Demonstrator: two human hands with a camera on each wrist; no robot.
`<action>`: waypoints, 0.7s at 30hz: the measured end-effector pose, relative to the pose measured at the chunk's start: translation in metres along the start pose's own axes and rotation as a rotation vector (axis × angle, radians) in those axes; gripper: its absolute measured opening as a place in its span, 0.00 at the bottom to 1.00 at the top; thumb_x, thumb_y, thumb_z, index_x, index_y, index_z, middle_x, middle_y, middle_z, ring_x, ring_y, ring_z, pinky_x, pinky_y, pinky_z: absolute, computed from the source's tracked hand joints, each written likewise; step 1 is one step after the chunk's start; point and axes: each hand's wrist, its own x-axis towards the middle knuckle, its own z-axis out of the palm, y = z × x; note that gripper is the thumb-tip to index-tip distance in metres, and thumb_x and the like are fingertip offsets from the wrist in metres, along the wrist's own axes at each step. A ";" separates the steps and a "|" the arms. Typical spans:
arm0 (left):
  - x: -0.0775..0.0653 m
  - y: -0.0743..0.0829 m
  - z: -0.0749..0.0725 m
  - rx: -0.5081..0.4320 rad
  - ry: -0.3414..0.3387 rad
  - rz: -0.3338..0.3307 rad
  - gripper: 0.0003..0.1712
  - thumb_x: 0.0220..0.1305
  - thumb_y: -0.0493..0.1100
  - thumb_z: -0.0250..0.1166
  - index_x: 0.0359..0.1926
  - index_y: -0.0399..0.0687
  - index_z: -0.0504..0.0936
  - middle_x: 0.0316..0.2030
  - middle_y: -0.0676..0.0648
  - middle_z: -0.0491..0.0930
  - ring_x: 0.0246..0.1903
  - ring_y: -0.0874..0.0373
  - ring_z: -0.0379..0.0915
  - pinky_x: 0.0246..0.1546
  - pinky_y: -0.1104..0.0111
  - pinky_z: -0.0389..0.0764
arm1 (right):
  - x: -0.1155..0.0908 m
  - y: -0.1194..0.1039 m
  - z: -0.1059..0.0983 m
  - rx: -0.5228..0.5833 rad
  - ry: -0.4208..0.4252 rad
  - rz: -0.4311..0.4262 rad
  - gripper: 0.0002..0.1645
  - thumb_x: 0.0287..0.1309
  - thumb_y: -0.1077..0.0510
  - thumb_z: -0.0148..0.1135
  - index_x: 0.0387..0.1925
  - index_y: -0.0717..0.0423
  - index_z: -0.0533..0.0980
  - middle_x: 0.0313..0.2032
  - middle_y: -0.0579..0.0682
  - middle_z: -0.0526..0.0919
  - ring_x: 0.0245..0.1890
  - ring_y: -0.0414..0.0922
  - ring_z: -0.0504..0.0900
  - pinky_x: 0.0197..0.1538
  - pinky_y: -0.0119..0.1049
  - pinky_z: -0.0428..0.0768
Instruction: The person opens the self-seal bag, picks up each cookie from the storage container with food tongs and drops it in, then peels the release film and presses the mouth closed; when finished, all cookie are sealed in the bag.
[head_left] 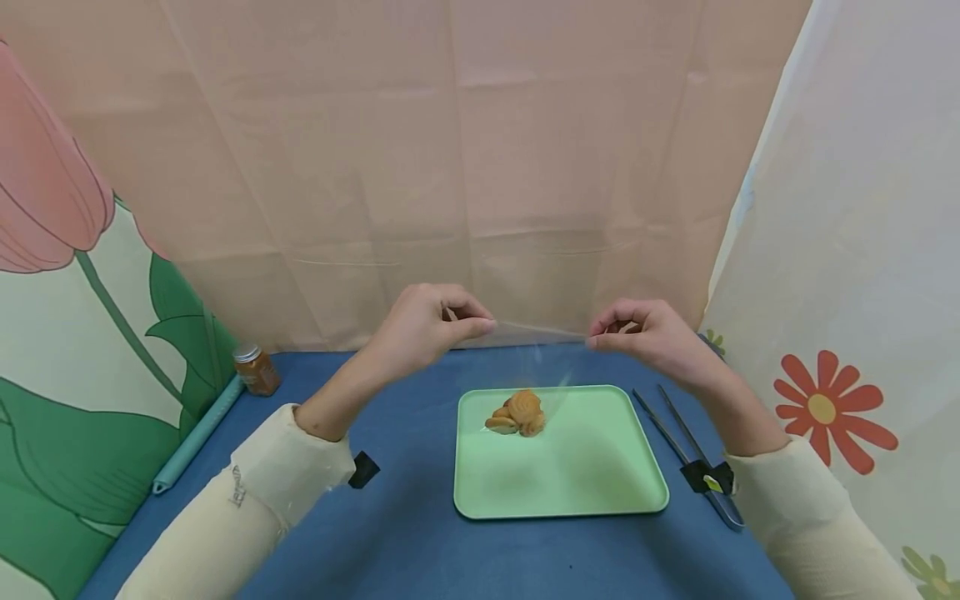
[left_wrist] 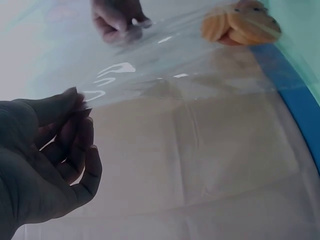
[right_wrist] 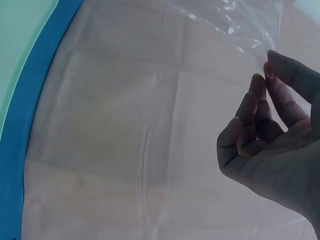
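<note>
My left hand (head_left: pixel 435 321) pinches one upper corner of a clear plastic bag (left_wrist: pixel 150 75) between thumb and fingertips. Opposite it, my right hand (head_left: pixel 647 337) pinches the other corner, so the top edge stretches between both hands above the table. Several round golden cookies (head_left: pixel 519 412) appear bunched low in the bag, over the left part of a light green tray (head_left: pixel 570 492). The left wrist view shows the cookies (left_wrist: pixel 242 24) through shiny plastic. Whether they touch the tray I cannot tell. In the right wrist view, creased plastic (right_wrist: pixel 235 27) runs up from the fingertips.
Metal tongs (head_left: pixel 671 429) lie right of the tray, partly behind the right sleeve. At the back left stand a jar (head_left: pixel 257 369) with a silver lid and, along the table's left edge, a teal roll (head_left: pixel 198 437). A blue cloth (head_left: pixel 405 533) covers the table; a beige sheet hangs behind.
</note>
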 end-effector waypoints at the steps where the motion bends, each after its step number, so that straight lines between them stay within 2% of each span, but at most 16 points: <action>1: 0.001 0.001 0.000 0.004 -0.006 0.000 0.04 0.65 0.45 0.70 0.38 0.53 0.90 0.34 0.55 0.86 0.29 0.52 0.79 0.29 0.63 0.78 | 0.001 0.001 0.000 -0.011 -0.010 0.000 0.06 0.61 0.58 0.70 0.37 0.57 0.83 0.33 0.47 0.81 0.36 0.48 0.78 0.39 0.35 0.79; 4: 0.003 0.005 -0.002 0.032 -0.030 0.001 0.04 0.65 0.45 0.70 0.38 0.53 0.90 0.33 0.55 0.85 0.28 0.54 0.78 0.29 0.63 0.78 | 0.005 0.001 0.002 -0.038 -0.029 -0.026 0.07 0.62 0.56 0.69 0.39 0.54 0.84 0.34 0.49 0.82 0.37 0.48 0.79 0.40 0.36 0.79; 7: 0.003 0.007 -0.002 0.081 -0.064 0.006 0.04 0.64 0.45 0.71 0.37 0.53 0.90 0.33 0.56 0.85 0.29 0.57 0.78 0.30 0.64 0.78 | 0.010 -0.003 0.005 -0.061 -0.039 -0.096 0.08 0.63 0.54 0.69 0.42 0.50 0.85 0.36 0.49 0.82 0.37 0.46 0.78 0.39 0.36 0.79; 13: 0.003 0.008 -0.005 0.126 -0.092 -0.005 0.03 0.63 0.44 0.72 0.36 0.53 0.91 0.33 0.56 0.86 0.31 0.59 0.79 0.32 0.65 0.78 | 0.024 -0.024 0.026 -0.131 -0.082 -0.228 0.12 0.63 0.52 0.69 0.48 0.44 0.86 0.38 0.44 0.82 0.35 0.44 0.76 0.35 0.35 0.77; 21: 0.001 0.007 -0.006 0.155 -0.113 -0.025 0.03 0.63 0.45 0.72 0.36 0.55 0.91 0.33 0.56 0.86 0.30 0.61 0.78 0.32 0.65 0.78 | 0.039 -0.044 0.053 -0.176 -0.138 -0.271 0.11 0.63 0.48 0.69 0.47 0.40 0.87 0.39 0.40 0.80 0.37 0.43 0.74 0.36 0.39 0.76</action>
